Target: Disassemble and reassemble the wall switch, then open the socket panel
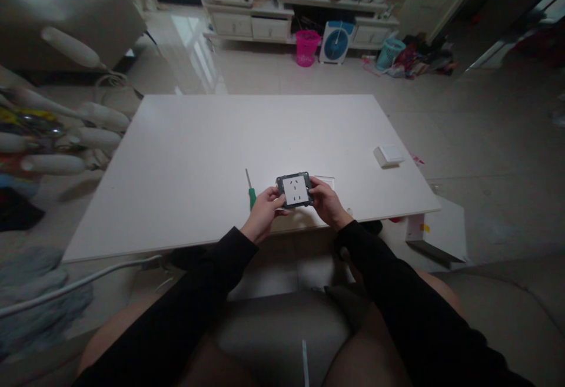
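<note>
Between my two hands is a wall socket (295, 191), its white face with several slots turned up towards me and a dark frame around it. My left hand (266, 209) grips its left edge, thumb at the lower left corner. Closed on the right edge is my right hand (325, 199). The socket is held just above the table's near edge. A screwdriver (252, 194) with a green handle lies left of my left hand, its shaft pointing away. Partly hidden behind my right hand lies a thin white frame (327, 181).
The white table (198, 157) spans the middle. A small white box (388, 155) sits near its right edge. A white carton (436, 229) stands on the floor at the right. Farther off are a pink basket (306, 48), a blue fan (336, 43) and a low cabinet (271, 27).
</note>
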Demonstrator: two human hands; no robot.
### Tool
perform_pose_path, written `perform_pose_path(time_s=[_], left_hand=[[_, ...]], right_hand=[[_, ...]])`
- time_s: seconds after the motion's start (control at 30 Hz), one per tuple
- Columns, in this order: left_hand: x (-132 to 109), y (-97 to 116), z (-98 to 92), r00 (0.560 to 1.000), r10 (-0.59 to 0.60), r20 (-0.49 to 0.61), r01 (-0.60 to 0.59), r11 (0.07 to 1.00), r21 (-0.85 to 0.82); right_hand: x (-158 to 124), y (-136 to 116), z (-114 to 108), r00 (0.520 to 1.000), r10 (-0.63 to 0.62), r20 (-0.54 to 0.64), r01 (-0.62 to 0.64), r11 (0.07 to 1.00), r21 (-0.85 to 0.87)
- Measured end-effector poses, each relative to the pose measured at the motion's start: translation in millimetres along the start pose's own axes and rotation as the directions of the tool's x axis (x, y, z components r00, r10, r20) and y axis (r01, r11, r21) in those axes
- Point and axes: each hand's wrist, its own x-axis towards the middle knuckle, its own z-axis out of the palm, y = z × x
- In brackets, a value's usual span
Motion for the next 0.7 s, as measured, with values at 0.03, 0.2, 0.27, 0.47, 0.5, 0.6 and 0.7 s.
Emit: perform_pose_path(time_s=[0.03, 0.2, 0.27, 0.47, 0.5, 0.6, 0.7], left_hand=[[-0.2, -0.3, 0.2, 1.000, 0.000, 0.015, 0.000, 1.000, -0.004], [-1.9, -0.3, 1.3, 0.994, -0.013, 0.110, 0.015, 1.000, -0.018], [-2.5, -0.2, 1.4, 0.990, -0.026, 0.140, 0.029, 0.999, -0.022], [-4.7, 0.2, 1.8, 0.976, -0.086, 0.201, 0.096, 0.995, -0.040], [-5.2, 0.4, 2.2, 0.973, -0.092, 0.213, 0.103, 0.994, -0.041], [-6.9, 0.9, 3.5, 0.964, -0.098, 0.247, 0.112, 0.993, -0.045], [-7.9, 1.1, 5.0, 0.962, -0.085, 0.261, 0.100, 0.994, -0.047]], right_hand=[[0.0, -0.4, 0.0, 1.000, 0.003, -0.004, -0.003, 1.000, 0.004], [-0.5, -1.8, -0.9, 1.000, -0.005, -0.023, 0.005, 1.000, 0.000], [-0.5, -1.8, -1.5, 0.999, -0.009, -0.032, 0.009, 1.000, -0.003], [0.3, -1.3, -1.3, 0.998, -0.025, -0.054, 0.025, 1.000, 0.013], [0.5, -1.2, -1.2, 0.998, -0.026, -0.058, 0.027, 1.000, 0.014], [0.6, -0.7, -1.0, 0.997, -0.033, -0.069, 0.035, 0.999, 0.018], [0.6, -0.6, -1.1, 0.996, -0.039, -0.080, 0.040, 0.999, 0.015]])
